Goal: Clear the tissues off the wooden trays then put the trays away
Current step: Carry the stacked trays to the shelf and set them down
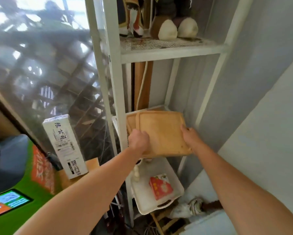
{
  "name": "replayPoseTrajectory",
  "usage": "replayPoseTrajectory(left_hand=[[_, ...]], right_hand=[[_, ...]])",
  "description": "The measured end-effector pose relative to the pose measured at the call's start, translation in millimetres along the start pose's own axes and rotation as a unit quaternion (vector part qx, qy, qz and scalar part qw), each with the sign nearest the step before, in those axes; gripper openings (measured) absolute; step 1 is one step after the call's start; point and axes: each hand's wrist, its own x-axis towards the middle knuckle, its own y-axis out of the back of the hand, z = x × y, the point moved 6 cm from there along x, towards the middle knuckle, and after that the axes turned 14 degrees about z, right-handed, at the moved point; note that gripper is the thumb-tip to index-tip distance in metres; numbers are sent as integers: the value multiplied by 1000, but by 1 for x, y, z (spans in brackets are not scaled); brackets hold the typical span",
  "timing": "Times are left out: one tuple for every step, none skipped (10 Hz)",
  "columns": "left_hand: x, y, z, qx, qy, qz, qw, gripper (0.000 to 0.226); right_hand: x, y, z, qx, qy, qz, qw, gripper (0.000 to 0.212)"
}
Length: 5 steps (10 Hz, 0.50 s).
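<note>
Two light wooden trays point(161, 133) are stacked and lie partly on the middle shelf of a white metal shelving unit point(169, 51), their near edges sticking out past the shelf front. The upper tray is bare; no tissues show on it. My left hand point(138, 139) grips the near left corner of the stack. My right hand point(189, 135) holds the right edge, thumb on top. The lower tray point(130, 121) peeks out at the left, slightly askew.
A white plastic basket point(178, 192) with a red and white box point(160, 186) sits below the trays. Shoes and rounded objects point(167, 29) fill the upper shelf. A tall white carton point(65, 146) stands to the left by the window. A grey wall is close on the right.
</note>
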Motion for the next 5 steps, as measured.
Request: replayPoseTrajectory(left_hand=[[16, 5, 7, -9, 15, 46, 999, 34], [24, 1, 5, -13, 46, 77, 996, 28], [33, 2, 10, -4, 45, 104, 994, 27], [43, 1, 9, 23, 47, 119, 991, 24], [51, -3, 6, 63, 55, 128, 988, 30]], right_hand=[[27, -18, -19, -12, 34, -22, 999, 65], [52, -36, -31, 9, 25, -62, 998, 66], [70, -51, -41, 22, 9, -90, 996, 68], [80, -64, -45, 31, 12, -104, 994, 68], [86, -72, -45, 34, 13, -107, 994, 65]])
